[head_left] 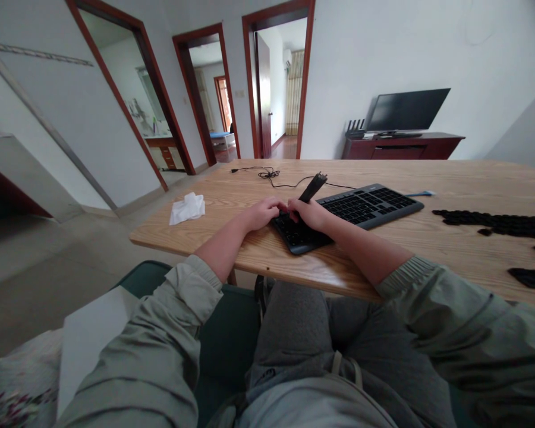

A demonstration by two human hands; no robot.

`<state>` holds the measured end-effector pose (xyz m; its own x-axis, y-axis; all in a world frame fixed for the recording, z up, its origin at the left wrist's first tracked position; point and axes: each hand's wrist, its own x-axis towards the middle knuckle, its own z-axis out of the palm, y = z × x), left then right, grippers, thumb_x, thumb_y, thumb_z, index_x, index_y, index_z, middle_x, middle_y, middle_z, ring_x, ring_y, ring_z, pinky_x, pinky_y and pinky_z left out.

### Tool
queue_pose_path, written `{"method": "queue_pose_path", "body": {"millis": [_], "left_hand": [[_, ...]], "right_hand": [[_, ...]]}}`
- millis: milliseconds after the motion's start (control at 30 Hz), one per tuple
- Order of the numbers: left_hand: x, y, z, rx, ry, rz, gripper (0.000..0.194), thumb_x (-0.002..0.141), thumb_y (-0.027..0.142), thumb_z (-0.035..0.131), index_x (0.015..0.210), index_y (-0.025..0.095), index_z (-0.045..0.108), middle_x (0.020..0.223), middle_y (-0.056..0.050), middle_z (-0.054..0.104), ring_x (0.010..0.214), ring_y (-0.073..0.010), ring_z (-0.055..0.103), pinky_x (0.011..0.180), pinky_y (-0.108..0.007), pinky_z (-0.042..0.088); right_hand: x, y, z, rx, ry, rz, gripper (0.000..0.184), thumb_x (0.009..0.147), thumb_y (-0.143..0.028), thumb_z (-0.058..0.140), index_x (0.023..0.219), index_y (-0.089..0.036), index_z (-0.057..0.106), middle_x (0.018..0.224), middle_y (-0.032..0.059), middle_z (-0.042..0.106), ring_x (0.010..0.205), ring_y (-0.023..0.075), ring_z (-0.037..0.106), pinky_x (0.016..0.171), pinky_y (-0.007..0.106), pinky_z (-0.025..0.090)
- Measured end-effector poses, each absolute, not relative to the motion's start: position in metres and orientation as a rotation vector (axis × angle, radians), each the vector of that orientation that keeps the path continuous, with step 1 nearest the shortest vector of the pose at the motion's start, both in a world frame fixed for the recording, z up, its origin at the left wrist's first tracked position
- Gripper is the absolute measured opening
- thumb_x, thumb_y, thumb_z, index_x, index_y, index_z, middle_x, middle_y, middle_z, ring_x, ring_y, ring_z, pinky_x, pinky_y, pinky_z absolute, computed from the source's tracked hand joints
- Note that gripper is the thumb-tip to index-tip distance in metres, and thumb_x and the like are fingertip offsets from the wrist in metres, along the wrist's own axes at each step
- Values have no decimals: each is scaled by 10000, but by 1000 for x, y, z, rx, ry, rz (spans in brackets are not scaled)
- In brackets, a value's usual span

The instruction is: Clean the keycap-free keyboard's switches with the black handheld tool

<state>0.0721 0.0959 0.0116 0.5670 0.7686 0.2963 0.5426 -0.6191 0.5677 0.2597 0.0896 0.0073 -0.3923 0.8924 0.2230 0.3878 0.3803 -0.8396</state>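
A black keyboard [370, 205] lies aslant on the wooden table, its near-left end at the front edge. My right hand [306, 213] is closed around a black stick-shaped tool [313, 186], which tilts up to the right and has small prongs at its upper end. The tool's lower end is hidden by my fingers, over the left part of the keyboard. Beside it, my left hand [266, 213] grips the keyboard's left end with bent fingers. The fingertips of both hands nearly meet, and what lies directly under them is hidden.
A thin black cable [270, 173] runs behind the keyboard. Crumpled white tissue [187, 208] lies at the table's left. Small black pieces, probably keycaps [499, 224], are laid in rows at the right. A thin blue item [421, 194] sits behind the keyboard. The table's front edge [267, 268] is close to my lap.
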Motion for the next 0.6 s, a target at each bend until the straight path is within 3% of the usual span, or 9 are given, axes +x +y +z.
{"method": "queue_pose_path", "body": {"millis": [333, 600], "left_hand": [[72, 99, 9, 2287, 1028, 752, 265, 762, 227, 509, 940, 155, 692, 1064, -65, 664, 1068, -219, 567, 1019, -365, 427], [77, 99, 8, 2259, 929, 737, 242, 837, 318, 553, 948, 161, 699, 1108, -58, 681, 1109, -224, 573, 1057, -394, 401]], "right_hand": [[255, 93, 11, -962, -1985, 943, 283, 894, -352, 453, 656, -203, 490, 533, -16, 472, 531, 135, 457, 566, 283, 366], [250, 93, 13, -1007, -2028, 665, 530, 942, -646, 360, 756, -190, 558, 583, 9, 554, 560, 141, 509, 571, 267, 378]]}}
